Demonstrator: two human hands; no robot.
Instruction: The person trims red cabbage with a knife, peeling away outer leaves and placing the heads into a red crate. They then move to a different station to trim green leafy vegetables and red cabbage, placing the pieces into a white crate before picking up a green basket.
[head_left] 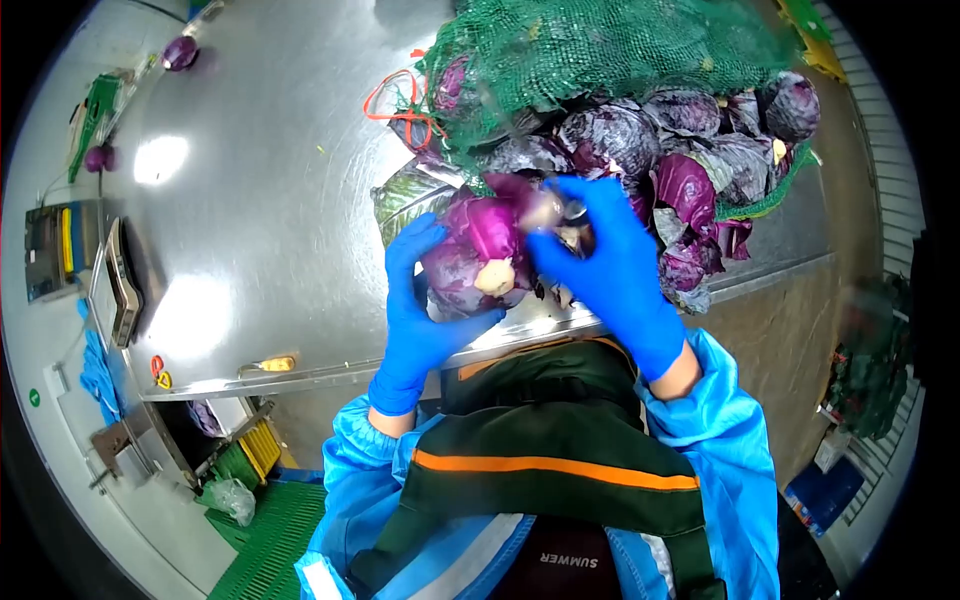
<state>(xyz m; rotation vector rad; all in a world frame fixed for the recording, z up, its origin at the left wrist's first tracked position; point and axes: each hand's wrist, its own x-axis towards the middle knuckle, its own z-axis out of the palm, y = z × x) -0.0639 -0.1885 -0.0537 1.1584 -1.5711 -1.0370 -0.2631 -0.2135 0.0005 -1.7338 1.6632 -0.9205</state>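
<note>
My left hand (420, 300), in a blue glove, is wrapped around the left side and underside of a red cabbage (465, 265) above the metal table's front edge. The cabbage's pale cut stem faces me, and a bright purple patch shows on top. My right hand (605, 255), also gloved in blue, pinches a purple leaf with a pale base (540, 208) at the cabbage's upper right. Motion blurs this leaf somewhat. A small shiny spot shows by the right fingertips; I cannot make out what it is. Loose dark leaf scraps lie beneath the right hand.
A green net sack (610, 50) spills several red cabbages (610, 135) at the back right. An orange tie (400, 100) lies beside it. On the metal table (260, 240) are a hooked tool with a wooden handle (278, 364) and scissors (160, 372).
</note>
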